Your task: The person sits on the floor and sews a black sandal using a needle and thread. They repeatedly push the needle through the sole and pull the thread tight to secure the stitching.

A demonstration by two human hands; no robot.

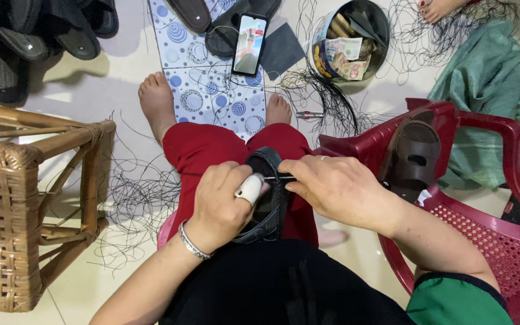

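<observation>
Pale tiled floor (115,78), strewn with loose black thread (139,198). Black sandal (270,198) rests on the lap, mostly hidden by both hands. Left hand (224,204) curls closed around the sandal; white wrap on one finger. Right hand (338,189) pinches a thin needle (278,178) at the sandal's edge; tip not discernible. Brown sandal (413,157) lies on red plastic chair (501,235), which is cut off at the frame edge.

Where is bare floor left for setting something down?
Bare floor lies between the sandal pile, the patterned mat and the rattan stool. Crowded: loose black thread beside the stool and around the tin.
</observation>
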